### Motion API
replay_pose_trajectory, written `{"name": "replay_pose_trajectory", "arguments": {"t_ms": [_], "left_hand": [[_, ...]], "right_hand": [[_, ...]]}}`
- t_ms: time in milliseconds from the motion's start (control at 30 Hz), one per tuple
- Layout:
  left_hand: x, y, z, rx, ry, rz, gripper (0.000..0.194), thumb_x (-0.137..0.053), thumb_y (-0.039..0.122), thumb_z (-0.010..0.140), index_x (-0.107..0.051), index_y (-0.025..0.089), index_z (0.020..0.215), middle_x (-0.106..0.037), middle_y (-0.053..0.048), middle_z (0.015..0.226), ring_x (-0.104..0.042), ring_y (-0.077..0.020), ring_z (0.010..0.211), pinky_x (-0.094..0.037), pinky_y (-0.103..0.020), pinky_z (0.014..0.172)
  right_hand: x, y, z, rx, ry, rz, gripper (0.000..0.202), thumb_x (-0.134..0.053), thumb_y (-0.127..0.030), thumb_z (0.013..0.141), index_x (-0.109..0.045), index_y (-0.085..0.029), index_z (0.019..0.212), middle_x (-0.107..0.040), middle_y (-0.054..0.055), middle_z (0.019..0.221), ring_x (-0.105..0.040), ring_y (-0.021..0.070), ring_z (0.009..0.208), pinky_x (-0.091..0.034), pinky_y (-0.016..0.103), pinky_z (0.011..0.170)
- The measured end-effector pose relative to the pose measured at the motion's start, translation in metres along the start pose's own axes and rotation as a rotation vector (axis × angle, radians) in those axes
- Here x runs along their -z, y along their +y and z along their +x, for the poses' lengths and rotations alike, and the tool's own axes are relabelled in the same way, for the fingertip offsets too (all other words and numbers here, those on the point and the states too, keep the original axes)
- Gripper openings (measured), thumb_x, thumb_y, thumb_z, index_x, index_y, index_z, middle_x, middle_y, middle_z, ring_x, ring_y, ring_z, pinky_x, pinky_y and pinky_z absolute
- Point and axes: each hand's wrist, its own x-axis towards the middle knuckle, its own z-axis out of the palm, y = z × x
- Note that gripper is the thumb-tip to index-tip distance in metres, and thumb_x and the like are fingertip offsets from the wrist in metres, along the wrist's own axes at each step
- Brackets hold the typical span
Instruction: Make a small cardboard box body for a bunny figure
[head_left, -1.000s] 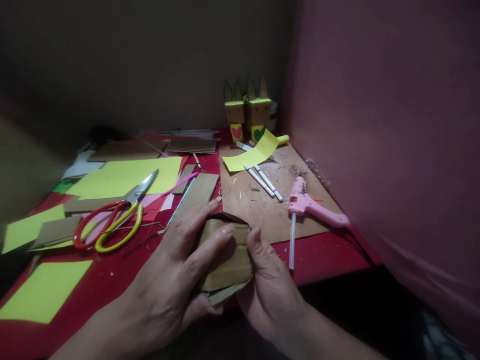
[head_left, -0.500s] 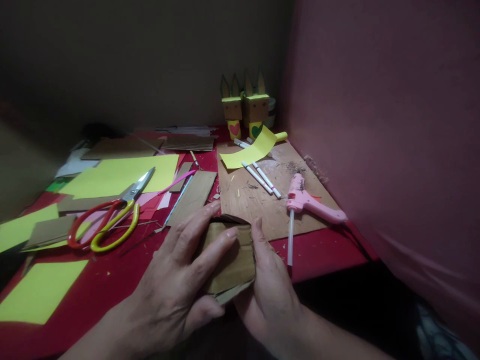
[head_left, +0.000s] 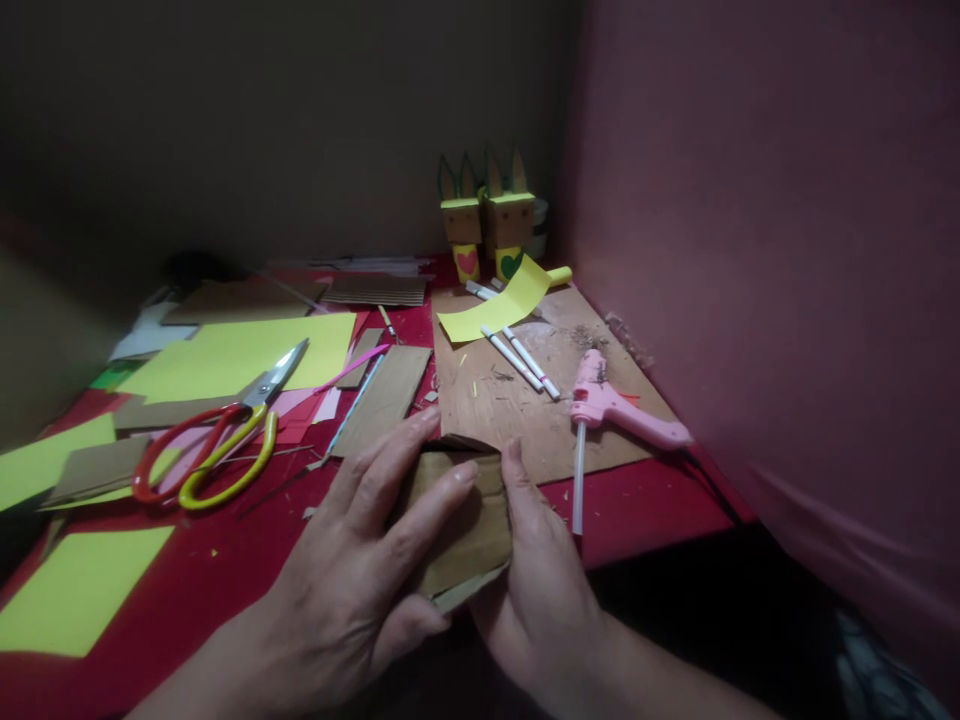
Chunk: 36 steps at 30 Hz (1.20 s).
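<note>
A small brown cardboard box point(head_left: 469, 540) sits between my two hands near the table's front edge. My left hand point(head_left: 360, 550) grips it from the left, with the index finger lying across its top face and the thumb at its near edge. Along the right side, my right hand point(head_left: 544, 570) clasps the box, thumb pointing up at the far corner; its other fingers are hidden beneath. A lighter flap shows at the box's near edge. Right of my hands, a pink glue gun point(head_left: 600, 405) lies with a clear glue stick poking out of it.
Scissors point(head_left: 259, 400) with red and yellow handles lie at left among yellow paper point(head_left: 247, 345) and cardboard scraps. White pens point(head_left: 517, 360) and a curled yellow strip point(head_left: 495, 305) rest on a brown board point(head_left: 510, 440). Two eared cardboard figures point(head_left: 510, 215) stand at the back.
My hands keep the same hold on the cardboard box, which has barely moved. The whole view has shifted very slightly.
</note>
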Motion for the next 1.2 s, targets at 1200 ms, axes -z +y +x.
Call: {"name": "replay_pose_trajectory", "arguments": {"t_ms": [1200], "left_hand": [[-0.002,0.003,0.012,-0.041,-0.067,0.001,0.075,-0.031,0.054,0.104,-0.011,0.010,0.161,-0.034,-0.018,0.156,-0.034,-0.0296,0.140,-0.033,-0.040,0.118]], "right_hand": [[-0.003,-0.015,0.003,-0.220,0.036,0.075,0.037,-0.050,-0.043,0.094,-0.075,-0.017,0.086,-0.078,0.004,0.079,-0.073,0.0171,0.079,-0.057,0.028,0.079]]}}
